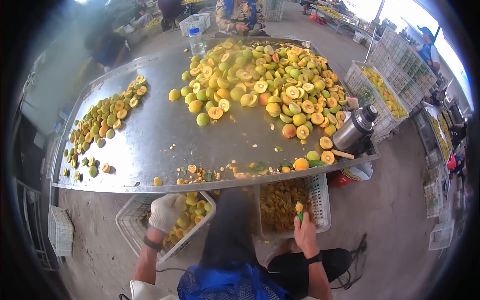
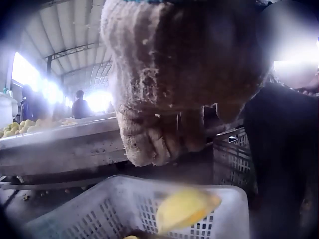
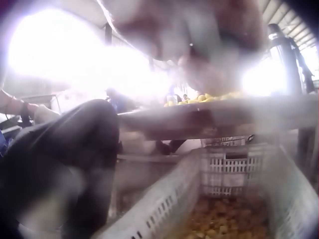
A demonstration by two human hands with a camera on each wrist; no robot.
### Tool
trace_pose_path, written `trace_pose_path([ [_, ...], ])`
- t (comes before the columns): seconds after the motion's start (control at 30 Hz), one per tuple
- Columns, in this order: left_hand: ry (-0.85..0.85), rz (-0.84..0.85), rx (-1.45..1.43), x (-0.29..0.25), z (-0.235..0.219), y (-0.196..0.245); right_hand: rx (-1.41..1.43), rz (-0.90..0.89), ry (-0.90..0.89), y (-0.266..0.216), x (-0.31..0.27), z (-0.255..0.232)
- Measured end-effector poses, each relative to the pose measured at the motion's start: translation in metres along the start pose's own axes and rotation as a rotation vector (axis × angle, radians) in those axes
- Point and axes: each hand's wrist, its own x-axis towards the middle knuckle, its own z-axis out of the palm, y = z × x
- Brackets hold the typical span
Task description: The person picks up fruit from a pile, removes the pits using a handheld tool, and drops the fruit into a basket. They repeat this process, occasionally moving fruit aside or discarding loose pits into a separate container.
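Note:
My left hand [image 1: 168, 212], in a white knit glove, hangs over the left crate [image 1: 131, 231], which holds yellow-green fruit halves. In the left wrist view the gloved fingers [image 2: 144, 144] point down, and a yellow fruit half [image 2: 184, 209] is in the air just below them, above the crate. My bare right hand [image 1: 305, 235] grips a small green-handled tool [image 1: 300, 217] upright, with a yellow-orange bit at its tip. It is over the near edge of the right crate [image 1: 320, 200], filled with brownish-yellow pieces. The right wrist view is blurred around the hand.
A metal table [image 1: 145, 165] stands ahead, bearing a big heap of cut fruit [image 1: 260, 75] and a smaller pile [image 1: 107, 117] at left. A steel thermos [image 1: 354, 129] and a clear bottle [image 1: 196, 44] stand on it. Stacked crates [image 1: 400, 65] are at right; a person [image 1: 241, 17] sits opposite.

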Motion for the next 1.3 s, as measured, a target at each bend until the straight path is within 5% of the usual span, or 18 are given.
trace_pose_path([
  [0.03, 0.019, -0.102, -0.174, 0.015, -0.003, 0.011, -0.05, -0.002, -0.128, 0.013, -0.014, 0.017],
  [0.13, 0.098, -0.044, -0.365, 0.082, 0.002, 0.034, -0.304, -0.136, -0.442, 0.076, -0.053, 0.06],
  [0.2, 0.193, 0.023, -0.347, 0.141, 0.013, 0.04, -0.365, -0.094, -0.473, 0.075, -0.048, 0.062],
  [0.27, 0.325, 0.151, -0.181, 0.203, 0.035, 0.035, -0.285, 0.144, -0.349, 0.03, -0.038, 0.036],
  [0.47, 0.432, 0.164, 0.12, 0.342, 0.091, 0.039, -0.17, 0.105, -0.213, 0.008, -0.009, 0.006],
  [0.57, 0.258, 0.097, 0.149, 0.379, 0.112, 0.04, -0.044, -0.073, -0.07, -0.017, 0.017, -0.027],
  [0.8, 0.275, 0.298, -0.042, 0.327, 0.111, 0.09, 0.192, -0.23, 0.053, -0.089, 0.074, -0.098],
  [0.97, -0.233, 0.125, -0.758, 0.228, 0.058, 0.183, 0.31, -0.275, 0.097, -0.09, 0.09, -0.095],
  [1.03, -0.309, 0.214, -0.875, 0.191, 0.037, 0.217, 0.422, -0.296, 0.089, -0.091, 0.094, -0.095],
  [1.17, -0.535, 0.235, -1.304, 0.148, 0.07, 0.259, 0.57, -0.326, 0.199, -0.087, 0.095, -0.097],
  [1.3, -0.677, 0.028, -1.506, 0.122, 0.118, 0.295, 0.616, -0.331, 0.314, -0.084, 0.091, -0.108],
])
